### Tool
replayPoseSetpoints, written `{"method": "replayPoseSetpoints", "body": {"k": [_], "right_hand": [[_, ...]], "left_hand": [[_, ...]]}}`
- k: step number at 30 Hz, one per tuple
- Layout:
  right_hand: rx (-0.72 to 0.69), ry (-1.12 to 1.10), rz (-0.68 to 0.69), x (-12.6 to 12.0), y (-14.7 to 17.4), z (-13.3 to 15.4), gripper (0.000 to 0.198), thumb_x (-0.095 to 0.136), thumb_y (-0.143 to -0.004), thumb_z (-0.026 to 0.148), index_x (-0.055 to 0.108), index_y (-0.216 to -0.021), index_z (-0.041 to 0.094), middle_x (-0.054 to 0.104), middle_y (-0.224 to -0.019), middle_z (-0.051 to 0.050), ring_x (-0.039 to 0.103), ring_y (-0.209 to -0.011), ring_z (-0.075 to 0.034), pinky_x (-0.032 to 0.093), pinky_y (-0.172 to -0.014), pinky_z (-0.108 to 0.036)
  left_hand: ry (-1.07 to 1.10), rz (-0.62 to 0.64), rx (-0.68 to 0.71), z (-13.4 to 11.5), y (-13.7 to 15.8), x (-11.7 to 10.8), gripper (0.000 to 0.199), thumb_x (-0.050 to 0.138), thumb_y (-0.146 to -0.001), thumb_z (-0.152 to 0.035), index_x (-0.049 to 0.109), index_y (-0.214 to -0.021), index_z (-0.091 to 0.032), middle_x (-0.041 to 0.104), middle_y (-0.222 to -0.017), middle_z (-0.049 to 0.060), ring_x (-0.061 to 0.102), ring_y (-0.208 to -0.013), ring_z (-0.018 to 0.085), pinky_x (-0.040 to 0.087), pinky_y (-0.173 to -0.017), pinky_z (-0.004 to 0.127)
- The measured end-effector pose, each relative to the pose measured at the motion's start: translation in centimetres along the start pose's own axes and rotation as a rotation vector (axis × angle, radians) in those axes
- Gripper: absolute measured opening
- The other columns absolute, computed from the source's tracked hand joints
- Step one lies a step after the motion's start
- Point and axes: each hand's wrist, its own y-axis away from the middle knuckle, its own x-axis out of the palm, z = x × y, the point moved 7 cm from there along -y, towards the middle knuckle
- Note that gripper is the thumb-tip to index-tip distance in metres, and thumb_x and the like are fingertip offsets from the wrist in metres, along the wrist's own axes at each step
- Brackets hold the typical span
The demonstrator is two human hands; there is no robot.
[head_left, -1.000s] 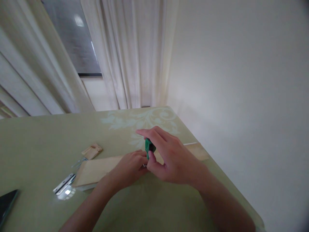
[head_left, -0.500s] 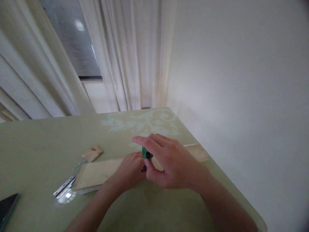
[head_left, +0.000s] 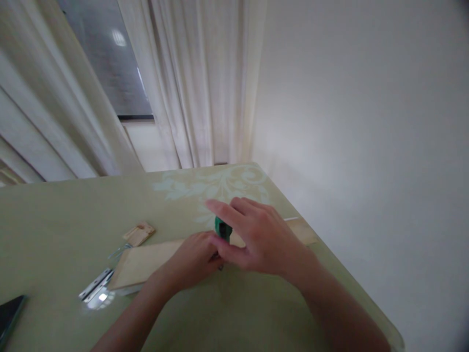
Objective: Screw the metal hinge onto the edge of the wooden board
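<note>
Near edge: dark phone [head_left: 10, 313] at far left corner of frame, lying flat on the green counter [head_left: 54, 230]. Next, metal hinge [head_left: 95, 287], shiny, flat on counter, touching or just beside the left end of the wooden board [head_left: 146, 264].

Left hand [head_left: 194, 259] is pressed down on the board's mid section, fingers curled at the spot under the tool; whether they pinch a screw there cannot be told, hidden. Right hand [head_left: 260, 242] wraps the green screwdriver handle [head_left: 222, 228] from above, thumb and middle fingers closed on it, index finger stretched out straight. Tool stands roughly upright, tip down at the board by the left fingertips; tip itself is hidden.

Handling, as a judgement: handle looks like hard plastic, light, stiff, grippy enough; best held around the fat green part, as now. Board looks thin, light, rigid, likely to slide on the glossy counter, so it wants holding flat by its top face.

Further back: small wooden piece [head_left: 139, 233], apart from the board. Beyond: pale floral print on the counter, curtains [head_left: 198, 83], window.
</note>
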Motion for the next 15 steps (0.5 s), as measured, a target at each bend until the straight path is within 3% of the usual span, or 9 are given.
{"method": "replayPoseSetpoints", "body": {"k": [2,4,8,12,15], "right_hand": [[0.056,0.069,-0.020,-0.10,0.04,-0.65,0.039,0.054,-0.106,0.043,0.059,-0.138,0.024,0.073,-0.098,-0.006,0.066,-0.087,-0.022,0.049,-0.076,-0.034],[0.038,0.032,-0.012,-0.23,0.15,-0.57,0.032,0.054,-0.104,0.035,0.061,-0.133,0.023,0.074,-0.099,-0.005,0.066,-0.088,-0.021,0.049,-0.077,-0.033],[-0.033,-0.084,0.026,-0.48,0.18,0.25,0.044,0.057,-0.092,0.022,0.057,-0.136,0.021,0.071,-0.110,-0.006,0.064,-0.098,-0.022,0.050,-0.085,-0.034],[0.041,0.043,-0.012,-0.59,-0.17,-0.47,0.022,0.056,-0.102,0.035,0.063,-0.118,0.022,0.071,-0.095,-0.005,0.064,-0.086,-0.022,0.047,-0.075,-0.033],[0.029,0.012,-0.013,-0.52,-0.19,-0.55,0.022,0.053,-0.102,0.028,0.061,-0.121,0.022,0.071,-0.098,-0.004,0.064,-0.088,-0.021,0.047,-0.077,-0.032]], "left_hand": [[-0.005,-0.002,-0.004,-0.03,-0.04,-0.04,0.014,0.062,-0.092,-0.022,0.071,-0.082,-0.021,0.074,-0.087,0.003,0.066,-0.081,0.020,0.044,-0.071,0.031],[-0.021,-0.017,0.011,-0.21,-0.07,-0.18,0.011,0.064,-0.090,-0.023,0.071,-0.081,-0.021,0.075,-0.088,0.003,0.067,-0.082,0.021,0.044,-0.072,0.031],[-0.028,-0.053,0.003,-0.25,-0.12,-0.19,0.009,0.062,-0.087,-0.019,0.070,-0.084,-0.021,0.074,-0.088,0.003,0.067,-0.079,0.021,0.042,-0.070,0.030],[-0.048,-0.060,-0.001,-0.18,-0.16,0.22,0.008,0.062,-0.088,-0.022,0.068,-0.082,-0.021,0.073,-0.084,0.003,0.066,-0.079,0.022,0.043,-0.070,0.031],[-0.072,-0.069,0.013,-0.16,-0.17,0.36,0.007,0.063,-0.089,-0.023,0.069,-0.086,-0.021,0.074,-0.090,0.005,0.068,-0.085,0.024,0.046,-0.075,0.033]]}}
